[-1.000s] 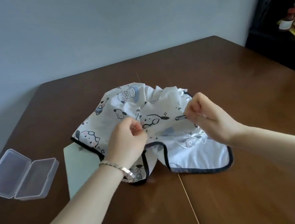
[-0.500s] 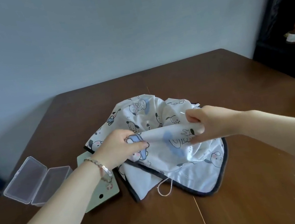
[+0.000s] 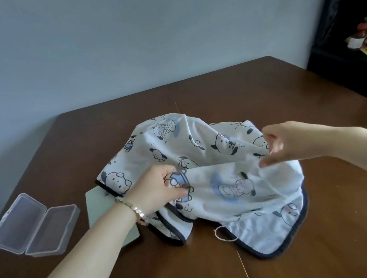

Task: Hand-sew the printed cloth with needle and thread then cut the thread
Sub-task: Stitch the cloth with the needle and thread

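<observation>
Now | printed cloth [image 3: 202, 140]: on table [image 3: 292, 95], fold newly stretched | your left hand [image 3: 162, 189], right hand [image 3: 283, 143]: drawn apart, each pinching cloth | thread loop [image 3: 221, 232]: exposed at near hem | needle unseen, stitching likely pending

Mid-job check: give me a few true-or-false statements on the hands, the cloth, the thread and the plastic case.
1. Both hands hold the printed cloth. True: the left hand grips a fold and the right hand pinches another.
2. The clear plastic case is closed. False: it lies open on the table, left of the cloth.
3. A loop of white thread shows at the cloth's near edge. True.
4. The pale green card lies on top of the cloth. False: the cloth's trimmed edge lies over the card.
</observation>
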